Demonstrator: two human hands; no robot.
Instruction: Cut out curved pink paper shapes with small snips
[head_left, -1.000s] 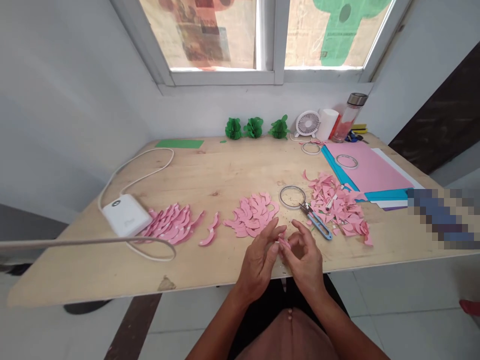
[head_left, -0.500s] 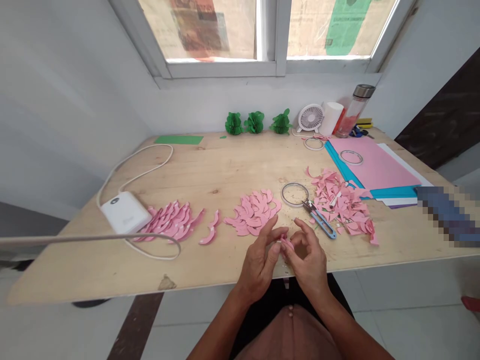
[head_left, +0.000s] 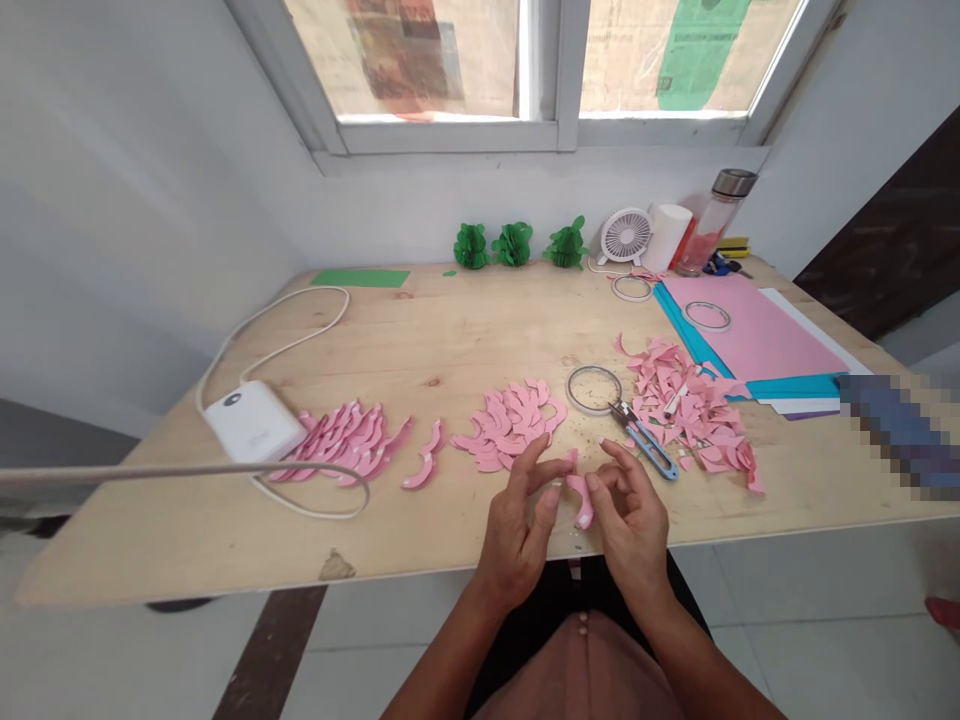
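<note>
A curved pink paper piece (head_left: 580, 503) with whitish patches hangs between my hands near the table's front edge. My right hand (head_left: 634, 515) pinches its edge between thumb and fingers. Beside it, my left hand (head_left: 519, 530) has its thumb and forefinger apart, with the forefinger close to the piece's upper end. Just beyond lies a heap of curved pink paper pieces (head_left: 510, 425). Further left are a joined pair of pink curves (head_left: 426, 460) and a row of pink curves with white patches (head_left: 352, 445). Blue-handled snips (head_left: 651, 448) rest by a thin tape ring (head_left: 594, 390).
Pink paper scraps (head_left: 690, 410) spread at right, before stacked coloured sheets (head_left: 787, 330). A white power bank (head_left: 251, 422) with a cable (head_left: 187, 468) sits left. Green paper ornaments (head_left: 514, 245), a small fan (head_left: 626, 236) and a glass bottle (head_left: 712, 225) line the wall.
My hands have drawn slightly apart. The pink piece, mostly hidden between my fingers before, now shows its curve and hangs lower. My left thumb has come away from it.
</note>
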